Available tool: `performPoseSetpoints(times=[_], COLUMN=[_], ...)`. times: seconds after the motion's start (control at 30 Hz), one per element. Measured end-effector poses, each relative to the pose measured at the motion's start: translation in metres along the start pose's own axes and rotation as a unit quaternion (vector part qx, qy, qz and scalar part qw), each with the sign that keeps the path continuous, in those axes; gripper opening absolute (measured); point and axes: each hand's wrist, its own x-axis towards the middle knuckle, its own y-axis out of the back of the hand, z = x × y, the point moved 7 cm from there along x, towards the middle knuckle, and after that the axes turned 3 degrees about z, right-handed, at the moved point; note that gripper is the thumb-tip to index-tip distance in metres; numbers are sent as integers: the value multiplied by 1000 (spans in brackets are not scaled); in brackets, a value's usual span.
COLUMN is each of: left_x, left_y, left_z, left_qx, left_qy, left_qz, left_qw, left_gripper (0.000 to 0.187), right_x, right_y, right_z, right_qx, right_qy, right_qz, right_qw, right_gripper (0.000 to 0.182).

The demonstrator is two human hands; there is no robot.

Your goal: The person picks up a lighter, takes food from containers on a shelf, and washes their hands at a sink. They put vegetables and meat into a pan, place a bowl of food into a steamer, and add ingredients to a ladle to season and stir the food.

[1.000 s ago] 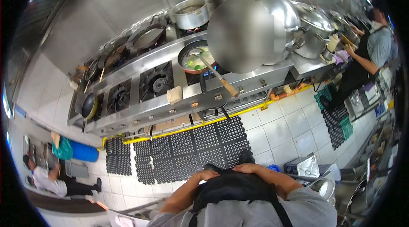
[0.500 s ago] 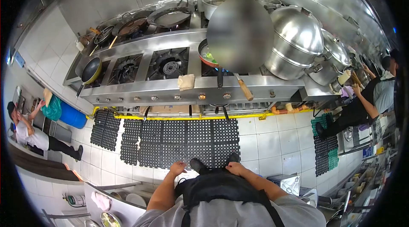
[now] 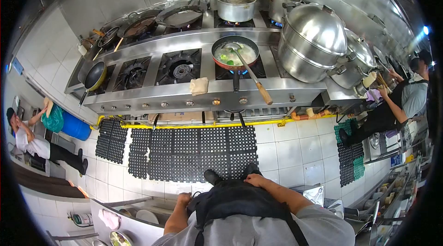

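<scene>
My right hand (image 3: 254, 180) rests on the top edge of my black apron (image 3: 235, 201), fingers curled against the cloth. My left hand (image 3: 184, 198) is lower at the apron's left side, closed at its edge. Both hands are at my waist, far from the stove. Ahead, a long steel gas range (image 3: 194, 93) carries a red pan (image 3: 234, 53) of broth and greens over a lit burner, with a wooden-handled ladle (image 3: 253, 78) lying in it. A folded cloth (image 3: 199, 86) lies on the range's front ledge.
Black rubber mats (image 3: 189, 151) cover the tiled floor before the range. Large steel steamers (image 3: 314, 40) stand at the right, a stockpot (image 3: 236, 6) at the back. One person works at the right counter (image 3: 397, 103); another stands at far left (image 3: 32, 142) near a blue barrel (image 3: 76, 127).
The view tilted so the pan and ladle show fully. My left hand dropped from in front of me to the apron's left side; my right hand stayed on the apron.
</scene>
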Motion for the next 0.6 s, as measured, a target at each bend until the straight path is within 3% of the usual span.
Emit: performPoseSetpoints(times=[0.13,0.2,0.23,0.37,0.43,0.53,0.57,0.6], left_x=[30,11,10,20,36,38,62,61], left_y=[1,21,26,32,15,9,-10,-11], left_z=[25,45,48,49,30,56,36,45], left_qx=[-63,-230,-288,-236,-208,-88,-58,-27], left_qy=[-44,169,182,167,153,-2,-15,-94], left_qz=[56,42,49,51,58,-19,-61,-72], left_qw=[995,958,939,956,964,996,996,993], left_gripper=[38,37,40,41,38,41,44,43], right_x=[-3,-3,-4,-2,-17,-35,-30,-20], right_y=[5,5,6,4,13,27,26,19], right_z=[-5,-5,-5,4,-10,-28,-26,-13], right_qx=[-12,-18,-23,-13,-8,-29,-27,-9], right_qy=[4,12,19,7,36,58,58,8], right_qz=[5,11,15,31,16,24,28,14], right_qw=[1000,1000,999,999,999,998,998,1000], right_gripper=[50,50,51,52,53,53,53,53])
